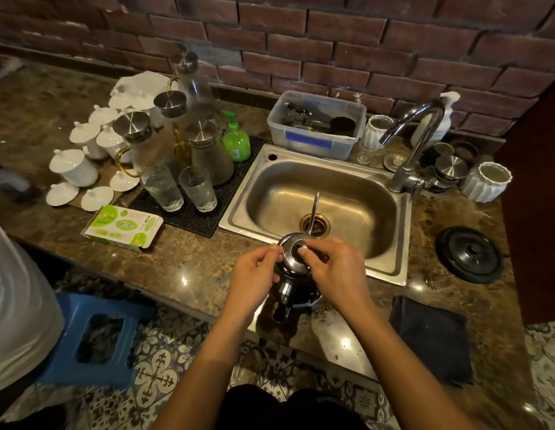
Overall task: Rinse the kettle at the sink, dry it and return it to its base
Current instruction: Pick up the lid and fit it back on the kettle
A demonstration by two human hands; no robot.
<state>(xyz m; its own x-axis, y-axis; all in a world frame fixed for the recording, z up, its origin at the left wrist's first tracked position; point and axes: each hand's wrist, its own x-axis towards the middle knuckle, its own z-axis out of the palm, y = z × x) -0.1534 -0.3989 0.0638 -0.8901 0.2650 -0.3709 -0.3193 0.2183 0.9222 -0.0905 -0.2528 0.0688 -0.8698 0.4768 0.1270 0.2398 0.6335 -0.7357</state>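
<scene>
A steel kettle (pixel 289 282) with a black handle and a thin spout stands at the front rim of the steel sink (pixel 391 262), its spout pointing over the basin. My left hand (pixel 254 274) pinches the left edge of the kettle's shiny lid (pixel 291 247). My right hand (pixel 335 271) holds the lid at its centre knob. The round black kettle base (pixel 468 254) lies on the counter right of the sink. A dark cloth (pixel 431 339) lies on the counter front right. The curved tap (pixel 415 144) is at the sink's back right, with no water visibly running.
Glass carafes, tumblers and a green soap bottle (pixel 236 141) stand on a black mat left of the sink, with white lidded cups further left. A plastic tub (pixel 316 125) sits behind the sink. A green-white packet (pixel 122 226) lies front left. A blue stool (pixel 96 339) stands below.
</scene>
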